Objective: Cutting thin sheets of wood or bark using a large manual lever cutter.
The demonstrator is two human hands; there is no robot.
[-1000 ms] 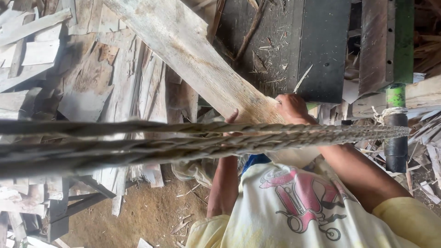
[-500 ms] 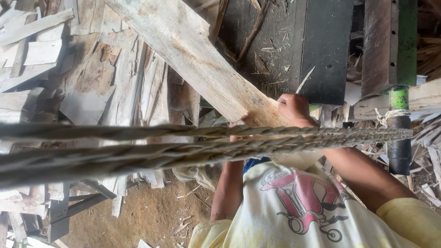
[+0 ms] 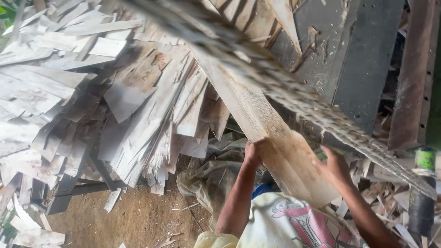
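A long pale wooden plank (image 3: 257, 110) slants from the upper middle down to my chest. My left hand (image 3: 251, 154) grips its left edge near the lower end. My right hand (image 3: 335, 166) holds the right edge, fingers curled over it. A blurred braided strip (image 3: 294, 92) crosses diagonally in front of the plank, from the top centre to the right edge. It hides part of the board. My yellow shirt with a red print (image 3: 294, 225) fills the bottom.
A heap of thin wood sheets and offcuts (image 3: 115, 92) covers the left half. A dark metal machine body (image 3: 358, 59) stands at the upper right, and a green-topped cylinder (image 3: 425, 160) is beside it. A crumpled sack (image 3: 206, 179) lies on the dirt floor (image 3: 138, 220).
The braided strip, level across the view before, now slants from the top centre down to the right. The view has shifted, and my left hand now shows on the plank's edge.
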